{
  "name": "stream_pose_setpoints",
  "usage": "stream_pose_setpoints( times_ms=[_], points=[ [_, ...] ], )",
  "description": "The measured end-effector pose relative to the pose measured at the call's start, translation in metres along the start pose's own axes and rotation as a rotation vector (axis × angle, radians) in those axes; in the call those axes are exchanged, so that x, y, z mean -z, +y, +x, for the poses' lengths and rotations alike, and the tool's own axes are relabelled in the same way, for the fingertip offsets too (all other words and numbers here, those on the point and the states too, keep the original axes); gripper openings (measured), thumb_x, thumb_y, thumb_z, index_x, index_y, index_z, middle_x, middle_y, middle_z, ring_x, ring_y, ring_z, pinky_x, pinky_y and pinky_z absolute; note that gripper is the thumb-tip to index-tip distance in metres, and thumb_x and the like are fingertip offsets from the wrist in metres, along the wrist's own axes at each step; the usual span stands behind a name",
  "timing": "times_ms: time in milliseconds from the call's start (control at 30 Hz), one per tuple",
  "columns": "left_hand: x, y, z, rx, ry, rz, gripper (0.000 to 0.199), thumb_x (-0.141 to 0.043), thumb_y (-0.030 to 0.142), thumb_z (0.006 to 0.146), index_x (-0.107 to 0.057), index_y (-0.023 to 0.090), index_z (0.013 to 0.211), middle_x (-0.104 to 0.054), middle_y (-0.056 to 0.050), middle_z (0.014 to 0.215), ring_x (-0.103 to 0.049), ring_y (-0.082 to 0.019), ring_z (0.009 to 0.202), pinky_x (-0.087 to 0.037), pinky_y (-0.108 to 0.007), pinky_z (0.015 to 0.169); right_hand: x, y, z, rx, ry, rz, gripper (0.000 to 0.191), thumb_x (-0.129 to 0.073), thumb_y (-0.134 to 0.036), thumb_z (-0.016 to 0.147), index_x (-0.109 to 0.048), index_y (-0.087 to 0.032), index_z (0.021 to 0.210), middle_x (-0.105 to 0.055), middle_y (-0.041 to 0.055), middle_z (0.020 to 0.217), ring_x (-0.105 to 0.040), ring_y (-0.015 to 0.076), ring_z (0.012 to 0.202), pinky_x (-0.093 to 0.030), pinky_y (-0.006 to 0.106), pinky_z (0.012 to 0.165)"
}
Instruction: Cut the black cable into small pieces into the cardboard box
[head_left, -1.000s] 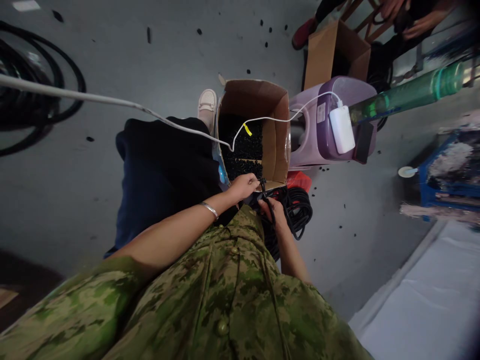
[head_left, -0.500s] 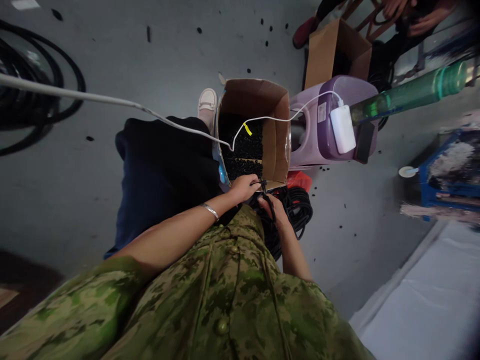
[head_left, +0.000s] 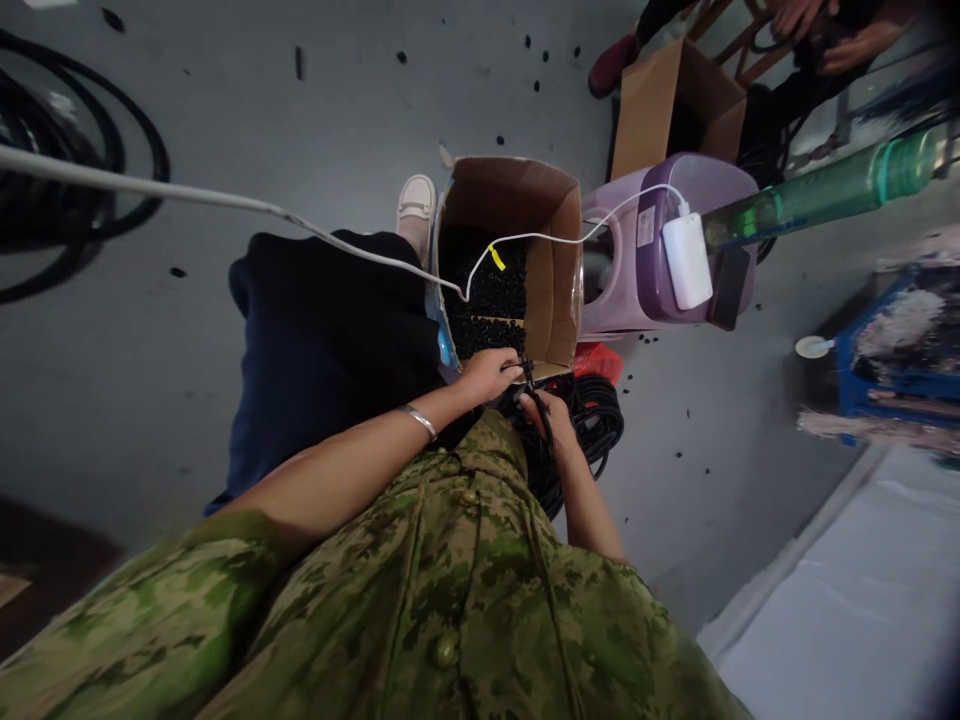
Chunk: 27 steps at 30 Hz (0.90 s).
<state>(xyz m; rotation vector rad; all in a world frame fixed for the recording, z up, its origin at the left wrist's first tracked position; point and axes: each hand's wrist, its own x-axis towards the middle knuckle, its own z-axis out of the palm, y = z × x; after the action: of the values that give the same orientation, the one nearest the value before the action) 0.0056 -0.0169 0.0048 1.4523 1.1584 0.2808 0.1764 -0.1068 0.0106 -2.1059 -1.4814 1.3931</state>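
My left hand (head_left: 489, 376) is closed, its fingertips pinching a small black piece (head_left: 511, 367) at the near edge of an open cardboard box (head_left: 553, 300). Just right of it, my right hand (head_left: 551, 415) is wrapped around a dark tool that looks like scissors (head_left: 538, 405); its upper end meets the black piece. Fine detail there is too dark and small to make out. Inside the box lies a heap of small black parts (head_left: 487, 332). A coil of black tubing (head_left: 600, 415) rests below and beside my right hand.
A white cable (head_left: 337, 243) with a yellow tag crosses over the box to a white power bank (head_left: 686, 262) on a purple stool (head_left: 652, 225). A green bottle (head_left: 825, 190) lies beside it. Another person's hands (head_left: 855, 50) show at top right, near a second carton (head_left: 649, 110).
The view has shifted very slightly. Both hands keep nearly the same place and the same hold at the box edge.
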Motion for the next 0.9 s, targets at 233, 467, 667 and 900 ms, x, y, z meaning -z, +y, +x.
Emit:
stream_pose_setpoints(
  times_ms=[233,467,667,900],
  points=[
    [0.001,0.003,-0.001,0.061,-0.005,-0.029,0.015,-0.054,0.025,0.084,-0.066,0.018,0.078,-0.064,-0.001,0.068,-0.055,-0.016,0.067,-0.04,-0.024,0.062,-0.002,0.006,-0.005,-0.018,0.093,-0.144,0.058,-0.048,-0.072,0.081,-0.051,-0.02,0.054,-0.048,-0.0008,0.05,-0.045,0.0127,0.054,-0.032,0.024,0.051],
    [-0.002,0.0,0.0,0.093,0.014,-0.036,0.014,-0.057,0.024,0.083,-0.064,0.017,0.074,-0.063,-0.001,0.067,-0.055,-0.016,0.066,-0.041,-0.025,0.063,-0.013,0.012,-0.011,-0.028,0.161,-0.151,0.058,-0.049,-0.074,0.078,-0.046,-0.021,0.053,-0.041,-0.0027,0.047,-0.038,0.0115,0.051,-0.027,0.024,0.048],
    [-0.003,0.0,-0.001,0.113,-0.001,0.016,0.017,-0.053,0.024,0.086,-0.066,0.019,0.077,-0.064,-0.002,0.067,-0.058,-0.017,0.069,-0.043,-0.025,0.063,-0.017,0.013,-0.014,0.0,0.192,-0.135,0.059,-0.051,-0.072,0.078,-0.041,-0.021,0.051,-0.034,-0.0033,0.048,-0.033,0.0102,0.051,-0.026,0.023,0.049],
    [-0.004,-0.001,0.001,0.139,-0.006,0.053,0.017,-0.054,0.024,0.087,-0.066,0.019,0.076,-0.063,-0.002,0.065,-0.058,-0.017,0.067,-0.042,-0.025,0.063,-0.02,0.019,-0.011,-0.013,0.186,-0.148,0.059,-0.049,-0.074,0.076,-0.04,-0.022,0.051,-0.033,-0.0035,0.048,-0.032,0.0107,0.051,-0.025,0.024,0.048]
  ],
)
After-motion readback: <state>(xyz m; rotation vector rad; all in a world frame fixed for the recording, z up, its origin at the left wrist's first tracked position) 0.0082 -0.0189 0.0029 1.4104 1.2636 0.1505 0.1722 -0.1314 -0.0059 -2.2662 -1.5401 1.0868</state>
